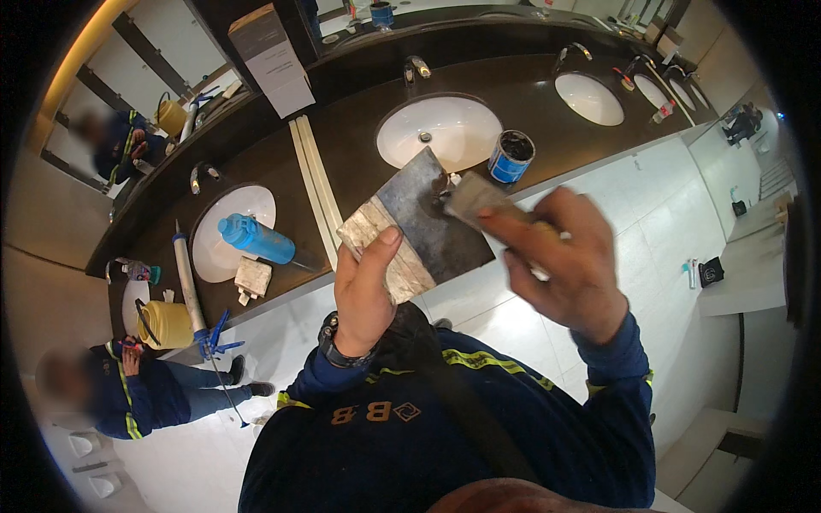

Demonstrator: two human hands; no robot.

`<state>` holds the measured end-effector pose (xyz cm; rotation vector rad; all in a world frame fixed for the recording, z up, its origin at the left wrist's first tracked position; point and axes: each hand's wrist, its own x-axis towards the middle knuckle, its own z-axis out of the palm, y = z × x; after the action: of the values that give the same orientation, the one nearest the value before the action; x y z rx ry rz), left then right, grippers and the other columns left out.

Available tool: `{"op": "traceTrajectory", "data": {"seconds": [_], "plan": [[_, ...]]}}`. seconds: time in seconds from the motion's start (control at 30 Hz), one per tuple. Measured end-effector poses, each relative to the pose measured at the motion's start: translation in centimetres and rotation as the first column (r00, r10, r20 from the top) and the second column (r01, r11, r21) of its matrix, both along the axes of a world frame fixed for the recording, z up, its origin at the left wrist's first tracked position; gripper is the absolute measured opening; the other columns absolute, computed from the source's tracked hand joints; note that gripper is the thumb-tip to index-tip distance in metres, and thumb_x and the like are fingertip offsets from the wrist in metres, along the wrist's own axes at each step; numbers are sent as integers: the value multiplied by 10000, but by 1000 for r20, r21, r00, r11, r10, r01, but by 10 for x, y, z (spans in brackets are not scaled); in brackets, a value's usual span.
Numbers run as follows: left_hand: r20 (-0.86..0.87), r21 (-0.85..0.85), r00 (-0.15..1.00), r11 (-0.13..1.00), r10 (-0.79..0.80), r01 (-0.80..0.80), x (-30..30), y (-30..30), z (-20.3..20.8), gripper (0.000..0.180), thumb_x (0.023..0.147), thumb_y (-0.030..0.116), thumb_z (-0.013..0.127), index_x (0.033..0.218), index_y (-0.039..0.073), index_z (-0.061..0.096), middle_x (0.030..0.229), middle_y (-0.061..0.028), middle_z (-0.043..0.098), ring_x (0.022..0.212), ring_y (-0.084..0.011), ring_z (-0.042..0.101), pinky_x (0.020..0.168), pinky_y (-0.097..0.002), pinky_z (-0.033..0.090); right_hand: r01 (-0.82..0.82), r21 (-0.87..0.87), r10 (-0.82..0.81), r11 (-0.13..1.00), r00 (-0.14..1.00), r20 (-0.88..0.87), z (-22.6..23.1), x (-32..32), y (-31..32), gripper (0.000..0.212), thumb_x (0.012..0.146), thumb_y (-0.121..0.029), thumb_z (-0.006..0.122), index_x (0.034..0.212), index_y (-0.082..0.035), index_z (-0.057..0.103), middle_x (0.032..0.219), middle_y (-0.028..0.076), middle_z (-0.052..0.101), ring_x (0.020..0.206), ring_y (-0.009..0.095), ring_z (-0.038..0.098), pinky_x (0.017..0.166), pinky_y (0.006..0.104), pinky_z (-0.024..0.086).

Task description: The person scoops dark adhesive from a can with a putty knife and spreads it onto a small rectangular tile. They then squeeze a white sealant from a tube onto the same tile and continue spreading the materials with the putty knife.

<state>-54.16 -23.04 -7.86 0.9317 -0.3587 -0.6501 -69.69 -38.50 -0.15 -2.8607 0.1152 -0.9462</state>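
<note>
My left hand (361, 299) is closed on a flat plate (415, 201), its thumb pressed on a pale, stained strip along the near edge. The rest of the plate is dark grey, with a small dab of dark paste (440, 190) near its far side. Smeared by motion, my right hand (569, 256) grips a putty knife (479, 201) whose wide blade is at the paste; I cannot tell whether it touches. Just beyond the knife, an open blue tin (512, 156) with dark stuff inside stands at the counter's edge.
A dark counter (359, 162) with white sinks (453, 128) and taps runs across. On the left are a blue bottle (256, 238), a caulking gun (190, 282), a yellow bucket (164, 325) and a folded cloth (252, 278). Another person (145, 385) stands at the far left.
</note>
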Motion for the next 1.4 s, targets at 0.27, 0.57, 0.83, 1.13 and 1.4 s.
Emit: {"op": "traceTrajectory", "data": {"seconds": [0.27, 0.57, 0.83, 1.13, 1.4], "plan": [[238, 136, 971, 991, -18, -15, 2, 5, -4, 290, 967, 176, 610, 1191, -5, 576, 1050, -48, 623, 938, -112, 576, 843, -271, 466, 25, 55, -21, 998, 997, -81, 6, 4, 11, 451, 641, -54, 731, 1085, -132, 734, 760, 75, 494, 662, 244, 509, 586, 383, 402], [306, 226, 952, 973, -31, -41, 4, 6, -6, 327, 951, 201, 640, 1198, 2, 561, 1069, -54, 611, 937, -117, 577, 858, -263, 456, 13, 94, -15, 995, 1000, 17, 0, 3, 12, 389, 719, -84, 730, 1102, -140, 695, 774, 67, 464, 669, 243, 516, 566, 373, 409], [-243, -232, 912, 933, -331, 277, -1, -7, -1, 397, 998, 214, 496, 1347, 23, 493, 1247, -109, 624, 1167, -244, 606, 1020, -400, 466, -272, 570, 177, 775, 960, 218, -12, -5, -15, 370, 884, -49, 560, 1241, -46, 657, 1102, 174, 580, 1032, 237, 602, 882, 333, 486], [-349, -380, 796, 851, -494, 362, 2, -29, -5, 402, 1019, 259, 457, 1362, 51, 487, 1299, -101, 613, 1194, -227, 598, 1066, -411, 439, -468, 728, 256, 501, 884, 392, -75, 31, -36, 361, 976, -54, 512, 1329, -22, 584, 1258, 123, 546, 1182, 218, 531, 1028, 333, 413], [-35, -229, 999, 973, -12, 4, 11, -22, -4, 394, 990, 206, 538, 1331, 10, 510, 1268, -126, 596, 1190, -232, 578, 1012, -385, 464, -267, 900, -73, 344, 948, 309, -67, 10, -33, 322, 1028, -92, 428, 1317, 10, 529, 940, 109, 659, 846, 141, 619, 748, 258, 479]]}}
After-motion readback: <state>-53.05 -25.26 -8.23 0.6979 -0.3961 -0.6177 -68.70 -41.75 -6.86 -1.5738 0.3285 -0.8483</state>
